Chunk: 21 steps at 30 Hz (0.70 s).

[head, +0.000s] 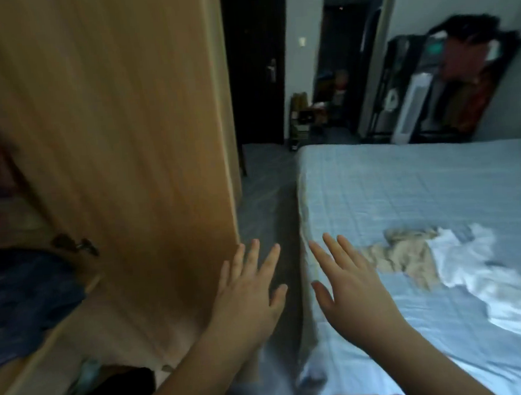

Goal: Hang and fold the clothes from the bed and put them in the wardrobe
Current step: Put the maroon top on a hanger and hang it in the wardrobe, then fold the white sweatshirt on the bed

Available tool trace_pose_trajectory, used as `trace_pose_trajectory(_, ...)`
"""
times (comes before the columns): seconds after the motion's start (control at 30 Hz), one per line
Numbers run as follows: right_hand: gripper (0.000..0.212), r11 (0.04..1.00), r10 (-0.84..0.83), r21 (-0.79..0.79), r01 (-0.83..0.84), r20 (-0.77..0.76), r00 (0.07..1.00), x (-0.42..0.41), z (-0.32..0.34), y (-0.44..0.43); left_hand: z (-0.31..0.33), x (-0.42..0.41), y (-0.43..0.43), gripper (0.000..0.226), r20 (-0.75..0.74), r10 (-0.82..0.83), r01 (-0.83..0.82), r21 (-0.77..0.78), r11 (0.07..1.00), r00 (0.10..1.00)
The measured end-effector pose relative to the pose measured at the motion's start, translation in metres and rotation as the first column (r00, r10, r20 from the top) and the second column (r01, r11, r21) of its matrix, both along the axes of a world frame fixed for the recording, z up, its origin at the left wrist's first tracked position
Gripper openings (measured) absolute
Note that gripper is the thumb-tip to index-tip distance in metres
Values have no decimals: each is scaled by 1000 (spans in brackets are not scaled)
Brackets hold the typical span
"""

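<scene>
Beige, white clothes (436,262) just right of outspread hands (248,300) (352,299)

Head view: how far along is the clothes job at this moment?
Done: the wardrobe stands open with dark clothes inside, though whether they came from the bed is unclear. In hand: nothing; left hand and right hand are both open and empty. Left: a beige garment and a white garment lie crumpled on the bed.

Wood-grain wardrobe door (110,146), cloth bedsheet (422,192)
</scene>
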State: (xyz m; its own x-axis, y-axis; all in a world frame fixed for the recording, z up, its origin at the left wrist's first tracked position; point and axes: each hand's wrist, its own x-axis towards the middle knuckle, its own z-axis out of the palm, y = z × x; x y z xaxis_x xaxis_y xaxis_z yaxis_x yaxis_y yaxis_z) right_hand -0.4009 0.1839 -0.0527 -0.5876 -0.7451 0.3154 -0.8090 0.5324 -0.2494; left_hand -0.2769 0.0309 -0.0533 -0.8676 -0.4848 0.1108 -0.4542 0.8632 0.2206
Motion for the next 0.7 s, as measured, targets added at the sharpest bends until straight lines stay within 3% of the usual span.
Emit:
trace_pose_trajectory(0.2, 68, 962, -267, 88, 260, 74, 961, -60, -26, 154, -13, -110, 123, 73, 60, -255, 255, 17, 967, 965)
trace_pose_trajectory(0.4, 67, 880, -475, 86, 468, 127, 871, -110, -36, 245, -30, -197, 208, 81, 121, -468, 470, 11, 883, 876)
trace_pose_trajectory(0.7, 66, 822, -569, 184, 540, 198, 799, -215, -71, 299, -81, -336, 253, 72, 181, -581, 575, 90, 813, 793)
